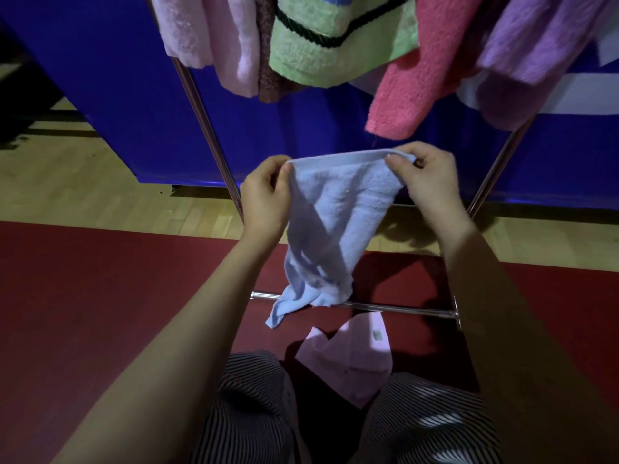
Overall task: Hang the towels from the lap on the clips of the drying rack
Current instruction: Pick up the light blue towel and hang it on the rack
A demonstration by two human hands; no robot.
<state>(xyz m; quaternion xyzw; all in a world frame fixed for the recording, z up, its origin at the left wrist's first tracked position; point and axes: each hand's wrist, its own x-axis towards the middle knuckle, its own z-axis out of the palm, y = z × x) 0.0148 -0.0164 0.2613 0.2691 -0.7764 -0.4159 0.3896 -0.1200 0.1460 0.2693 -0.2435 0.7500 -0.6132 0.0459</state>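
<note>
1. We are holding the light blue towel (pixel 335 222) up in front of us, just below the towels hanging on the drying rack (pixel 207 128). Its top hem is stretching between our hands, and its twisted tail is dangling across the rack's lower bar (pixel 402 308).
2. Our left hand (pixel 266 192) is pinching the left corner between thumb and curled fingers. Our right hand (pixel 423 177) is pinching the right end of the hem the same way.
3. We are judging this to be the spreading step: finding a straight edge before lifting it to a clip.
4. The next move is calling for raising that hem. The clips are lying above the frame, so we cannot tell which is free. One hand would probably be steadying the cloth while the other works the clip.
5. The towel is looking like soft, limp terry, with a flatter woven band at the hem and diagonal folds through its body. The pale pink towel (pixel 207 38), green towel (pixel 321 45), coral towel (pixel 422 72) and lilac towel (pixel 536 45) overhead are looking thick and fluffy. The rack's tubes are round, shiny metal.
6. A pink towel (pixel 348 360) is lying on our lap between striped trousers (pixel 248 396), creased into angular folds and waiting its turn.
</note>
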